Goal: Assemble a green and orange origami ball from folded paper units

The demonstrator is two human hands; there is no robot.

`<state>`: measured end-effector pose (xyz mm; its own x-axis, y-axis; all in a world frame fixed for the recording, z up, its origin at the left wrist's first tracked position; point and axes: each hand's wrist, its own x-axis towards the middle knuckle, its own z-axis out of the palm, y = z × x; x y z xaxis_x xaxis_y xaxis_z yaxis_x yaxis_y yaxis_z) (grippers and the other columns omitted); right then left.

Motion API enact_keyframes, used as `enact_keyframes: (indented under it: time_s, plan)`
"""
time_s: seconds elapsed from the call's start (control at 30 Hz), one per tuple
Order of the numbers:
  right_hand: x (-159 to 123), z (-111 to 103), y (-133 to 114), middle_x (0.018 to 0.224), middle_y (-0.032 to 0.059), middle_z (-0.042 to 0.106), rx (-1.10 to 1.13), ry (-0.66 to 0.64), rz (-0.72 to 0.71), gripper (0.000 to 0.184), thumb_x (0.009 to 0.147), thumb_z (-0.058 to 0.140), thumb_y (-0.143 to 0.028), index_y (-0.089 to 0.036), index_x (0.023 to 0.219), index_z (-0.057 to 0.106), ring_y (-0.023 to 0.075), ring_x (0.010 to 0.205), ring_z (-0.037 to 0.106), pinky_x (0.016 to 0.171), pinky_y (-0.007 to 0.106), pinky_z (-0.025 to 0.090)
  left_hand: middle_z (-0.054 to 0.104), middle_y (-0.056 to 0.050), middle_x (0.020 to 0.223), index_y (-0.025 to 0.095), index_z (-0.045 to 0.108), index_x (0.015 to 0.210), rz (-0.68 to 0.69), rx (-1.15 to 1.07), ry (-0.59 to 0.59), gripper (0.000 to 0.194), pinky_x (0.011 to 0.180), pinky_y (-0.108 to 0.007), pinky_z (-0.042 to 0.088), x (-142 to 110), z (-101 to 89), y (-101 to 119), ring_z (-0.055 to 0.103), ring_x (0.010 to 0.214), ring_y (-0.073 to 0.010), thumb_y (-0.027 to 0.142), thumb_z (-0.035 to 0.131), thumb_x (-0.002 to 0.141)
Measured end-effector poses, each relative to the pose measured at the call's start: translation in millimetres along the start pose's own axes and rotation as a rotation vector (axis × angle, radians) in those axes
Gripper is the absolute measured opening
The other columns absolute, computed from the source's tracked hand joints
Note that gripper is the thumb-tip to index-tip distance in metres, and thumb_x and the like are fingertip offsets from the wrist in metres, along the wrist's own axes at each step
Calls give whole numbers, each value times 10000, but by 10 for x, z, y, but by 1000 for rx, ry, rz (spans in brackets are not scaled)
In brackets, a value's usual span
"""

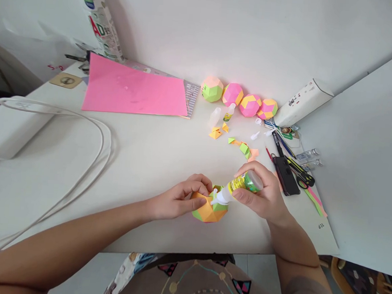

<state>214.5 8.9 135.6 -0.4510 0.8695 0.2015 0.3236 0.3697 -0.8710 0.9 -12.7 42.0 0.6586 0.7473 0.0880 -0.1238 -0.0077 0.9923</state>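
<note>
At the upper left we have one tall white plastic bottle [102,26], its label showing a red "A" and a green "D". One flat pink paper sheet [136,89] lies right of it. At lower centre our left hand [181,197] holds one orange-and-green faceted paper ball [208,212]. Four multicoloured faceted paper balls [232,95] form a row at upper centre. Our right hand [263,192] grips one small clear squeeze bottle [242,183], white nozzle tilted down at the held ball; its yellow-and-green label is too small to read.
</note>
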Motion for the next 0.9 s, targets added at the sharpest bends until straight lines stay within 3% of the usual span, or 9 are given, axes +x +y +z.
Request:
enact_keyframes:
  time_s: [0.9]
  plan:
    - [-17,26,10,609,-29,517,-1,45,-2,302,776,709,-450,-209,791,526,109,515,439,459,250,363,480,-74,1110,191,581,905,10,12,1,267,827,-313,464,-6,-5,1,509,990,-189,441,493,933]
